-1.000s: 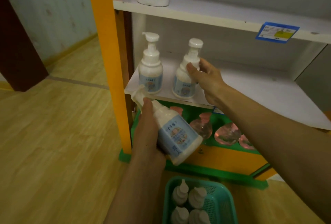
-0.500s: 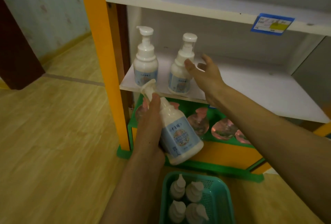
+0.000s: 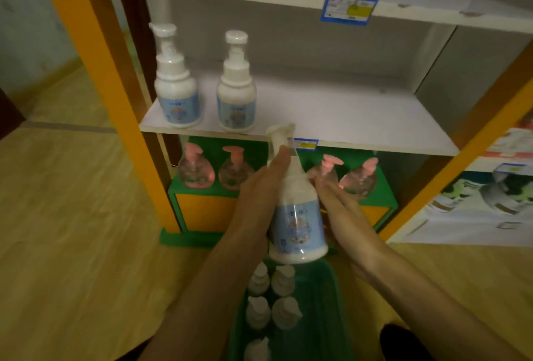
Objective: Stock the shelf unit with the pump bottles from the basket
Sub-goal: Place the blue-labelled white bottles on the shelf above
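A white pump bottle with a blue label (image 3: 297, 216) is upright in front of the shelf unit, just below the middle shelf (image 3: 360, 118). My left hand (image 3: 259, 196) grips its left side. My right hand (image 3: 343, 210) lies against its right side with the fingers stretched out. Two matching pump bottles (image 3: 176, 86) (image 3: 236, 92) stand at the left end of the middle shelf. Below my arms, the green basket (image 3: 323, 317) holds several more white pump bottles (image 3: 271, 297).
Pink-capped clear bottles (image 3: 196, 170) line the green bottom shelf. An orange post (image 3: 95, 72) frames the unit's left side, another slants at the right. Blue price tags (image 3: 349, 8) hang on the shelf edges. Another white bottle's base shows on the top shelf. Wooden floor lies to the left.
My right hand left the second bottle on the shelf and came down to the held bottle's right side. The held bottle has turned from tilted to upright. The view has shifted lower.
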`<state>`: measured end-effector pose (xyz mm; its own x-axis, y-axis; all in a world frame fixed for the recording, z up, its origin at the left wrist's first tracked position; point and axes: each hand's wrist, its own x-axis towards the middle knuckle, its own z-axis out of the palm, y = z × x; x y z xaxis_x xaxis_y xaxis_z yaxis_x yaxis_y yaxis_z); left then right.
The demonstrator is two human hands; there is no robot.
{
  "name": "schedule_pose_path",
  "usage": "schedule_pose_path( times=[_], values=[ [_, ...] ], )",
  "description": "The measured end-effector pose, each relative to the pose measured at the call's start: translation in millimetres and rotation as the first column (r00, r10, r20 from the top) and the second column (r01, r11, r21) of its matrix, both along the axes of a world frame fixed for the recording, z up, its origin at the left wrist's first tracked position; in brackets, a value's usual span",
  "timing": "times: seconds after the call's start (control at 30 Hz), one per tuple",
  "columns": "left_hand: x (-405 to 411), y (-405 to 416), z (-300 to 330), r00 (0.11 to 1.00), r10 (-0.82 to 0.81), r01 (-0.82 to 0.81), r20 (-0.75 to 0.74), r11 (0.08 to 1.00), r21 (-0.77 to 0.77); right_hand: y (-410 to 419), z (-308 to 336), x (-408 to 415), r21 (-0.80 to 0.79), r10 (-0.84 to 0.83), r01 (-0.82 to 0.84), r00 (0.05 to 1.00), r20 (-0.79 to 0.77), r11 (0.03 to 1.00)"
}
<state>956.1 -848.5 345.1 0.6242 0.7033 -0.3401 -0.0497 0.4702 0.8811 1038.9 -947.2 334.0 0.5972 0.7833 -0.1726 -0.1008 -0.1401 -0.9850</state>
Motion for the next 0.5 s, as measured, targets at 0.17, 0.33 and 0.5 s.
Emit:
schedule_pose_path(
  times=[0.17, 0.33, 0.5],
  values=[
    [14, -9, -9, 0.997, -0.062, 0.067, -0.048, 0.992, 0.107, -11, -12, 3, 0.036, -0.003, 0.009, 0.986, -0.166, 0.999],
    [23, -14, -16, 0.997, -0.060, 0.066, -0.054, 0.991, 0.116, -12, -17, 10, 0.021, 0.032, -0.027, 0.970, -0.241, 0.999],
    [30, -13, -21, 0.997, -0.046, 0.051, -0.068, 0.995, 0.088, -16, -18, 16, 0.030, 0.083, -0.079, 0.970, -0.228, 0.996]
  ],
)
